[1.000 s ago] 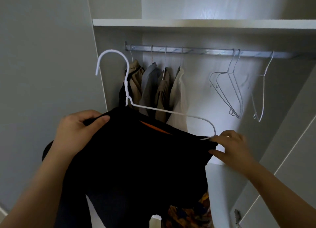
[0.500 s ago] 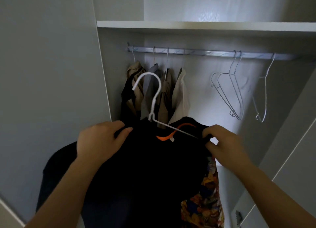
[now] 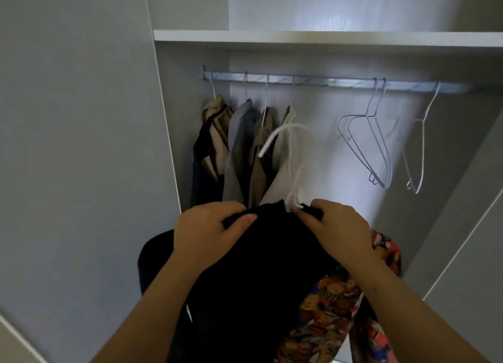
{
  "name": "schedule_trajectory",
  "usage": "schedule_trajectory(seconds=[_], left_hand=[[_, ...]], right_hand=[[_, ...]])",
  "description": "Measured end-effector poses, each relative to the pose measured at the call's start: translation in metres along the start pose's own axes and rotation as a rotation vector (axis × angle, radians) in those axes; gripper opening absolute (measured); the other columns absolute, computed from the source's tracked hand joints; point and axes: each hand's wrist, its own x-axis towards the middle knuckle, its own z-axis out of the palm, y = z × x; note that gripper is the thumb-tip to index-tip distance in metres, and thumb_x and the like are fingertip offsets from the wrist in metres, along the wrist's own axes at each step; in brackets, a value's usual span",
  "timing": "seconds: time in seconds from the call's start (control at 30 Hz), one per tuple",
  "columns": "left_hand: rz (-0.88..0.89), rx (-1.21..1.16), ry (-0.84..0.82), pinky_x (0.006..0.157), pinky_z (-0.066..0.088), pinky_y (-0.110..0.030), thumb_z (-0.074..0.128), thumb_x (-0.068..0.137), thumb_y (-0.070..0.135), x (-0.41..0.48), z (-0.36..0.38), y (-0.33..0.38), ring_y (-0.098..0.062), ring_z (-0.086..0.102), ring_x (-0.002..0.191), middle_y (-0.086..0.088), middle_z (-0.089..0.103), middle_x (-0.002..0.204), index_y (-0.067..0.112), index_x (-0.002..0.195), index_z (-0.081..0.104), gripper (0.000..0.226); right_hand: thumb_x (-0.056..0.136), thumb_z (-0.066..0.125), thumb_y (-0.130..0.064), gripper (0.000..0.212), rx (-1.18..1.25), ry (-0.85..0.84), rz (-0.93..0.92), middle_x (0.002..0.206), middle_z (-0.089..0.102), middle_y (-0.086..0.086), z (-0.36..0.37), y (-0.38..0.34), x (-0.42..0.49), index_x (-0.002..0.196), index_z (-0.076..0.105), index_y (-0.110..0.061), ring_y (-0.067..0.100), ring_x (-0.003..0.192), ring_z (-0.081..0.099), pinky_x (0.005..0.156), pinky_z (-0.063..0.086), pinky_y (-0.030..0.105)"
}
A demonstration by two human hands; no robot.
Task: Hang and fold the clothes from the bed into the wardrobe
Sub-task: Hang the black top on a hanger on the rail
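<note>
the black garment (image 3: 258,267) is held up in front of the open wardrobe, below the rail (image 3: 326,82). a white hanger (image 3: 268,144) stands up out of its neck, with the hook pointing left and clear of the rail. the left hand (image 3: 206,233) has its fingers curled round a bunch of the cloth at one shoulder. the right hand (image 3: 339,230) pinches the cloth at the neck, just beside the hanger's stem. whether the hanger's arms sit fully inside both shoulders is hard to tell, since the dark cloth hides them.

the garment looks soft and limp, draping and folding under its own weight, and seems light enough for one hand. it gives no support of its own, so the stiff part to take is the hanger. i judge the best hold is on the stem just under the hook, with the other hand steadying a shoulder so the cloth does not slide off the thin, smooth hanger.

a patterned cloth (image 3: 332,316) hangs beneath the right forearm, touching the black one. it may be part of the same garment or a separate piece, and it could drag or snag. the free stretch of rail lies between the four hung clothes (image 3: 245,150) and the empty wire hangers (image 3: 367,147).
</note>
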Motion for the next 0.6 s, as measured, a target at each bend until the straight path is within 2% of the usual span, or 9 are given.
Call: schedule_trajectory(seconds=[0.07, 0.13, 0.23, 0.33, 0.43, 0.5, 0.6], left_hand=[[0.018, 0.001, -0.060, 0.065, 0.039, -0.010, 0.046, 0.079, 0.057, -0.002, 0.006, 0.001, -0.003, 0.058, 0.077, 0.013, 0.068, 0.071, 0.027, 0.082, 0.073, 0.041], [0.029, 0.021, -0.096, 0.064, 0.038, -0.011, 0.048, 0.080, 0.055, -0.004, 0.007, -0.004, -0.004, 0.058, 0.078, 0.013, 0.068, 0.073, 0.028, 0.084, 0.073, 0.037], [-0.004, 0.127, -0.100, 0.056, 0.033, -0.010, 0.054, 0.084, 0.050, -0.004, -0.003, -0.025, -0.003, 0.059, 0.073, 0.010, 0.069, 0.078, 0.027, 0.086, 0.072, 0.029], [-0.129, 0.133, -0.182, 0.067, 0.035, -0.018, 0.060, 0.087, 0.039, -0.002, -0.012, -0.045, -0.008, 0.059, 0.087, 0.011, 0.066, 0.092, 0.029, 0.097, 0.069, 0.017], [0.003, 0.057, -0.265, 0.068, 0.035, -0.014, 0.056, 0.084, 0.046, 0.001, 0.000, -0.027, -0.001, 0.050, 0.085, 0.015, 0.059, 0.093, 0.031, 0.105, 0.063, 0.027], [0.083, 0.093, -0.305, 0.061, 0.035, -0.015, 0.046, 0.085, 0.058, 0.002, 0.013, -0.006, 0.002, 0.048, 0.073, 0.018, 0.052, 0.079, 0.033, 0.094, 0.060, 0.030], [0.085, 0.144, -0.228, 0.050, 0.029, -0.015, 0.045, 0.089, 0.052, 0.004, 0.023, 0.005, -0.001, 0.043, 0.058, 0.013, 0.044, 0.061, 0.026, 0.071, 0.054, 0.033]], right_hand=[[0.078, 0.045, -0.064, 0.047, -0.002, 0.033, -0.007, 0.049, 0.043, -0.011, 0.003, -0.004, -0.004, 0.050, 0.036, -0.028, 0.003, 0.050, 0.042, 0.044, 0.029, 0.023], [0.079, 0.048, -0.062, 0.047, 0.003, 0.037, 0.016, 0.047, 0.043, -0.011, 0.004, 0.001, -0.006, 0.049, 0.037, -0.027, 0.001, 0.049, 0.042, 0.043, 0.028, 0.023], [0.081, 0.054, -0.056, 0.049, 0.075, 0.072, 0.109, 0.044, 0.043, -0.007, -0.001, 0.018, -0.007, 0.050, 0.041, -0.020, 0.004, 0.046, 0.044, 0.043, 0.028, 0.025], [0.083, 0.056, -0.052, 0.052, 0.147, 0.103, 0.176, 0.044, 0.045, -0.002, -0.004, 0.028, -0.008, 0.054, 0.048, -0.010, 0.013, 0.046, 0.047, 0.046, 0.032, 0.028], [0.083, 0.056, -0.053, 0.048, 0.136, 0.089, 0.162, 0.046, 0.046, -0.005, 0.004, 0.021, -0.010, 0.053, 0.047, -0.016, 0.007, 0.047, 0.047, 0.045, 0.030, 0.026], [0.081, 0.056, -0.056, 0.046, 0.116, 0.060, 0.121, 0.047, 0.046, -0.008, 0.010, 0.013, -0.012, 0.051, 0.042, -0.023, 0.002, 0.048, 0.045, 0.043, 0.028, 0.025], [0.077, 0.054, -0.060, 0.043, 0.130, 0.020, 0.087, 0.048, 0.047, -0.009, 0.014, 0.012, -0.015, 0.053, 0.044, -0.025, 0.001, 0.050, 0.046, 0.045, 0.032, 0.024]])
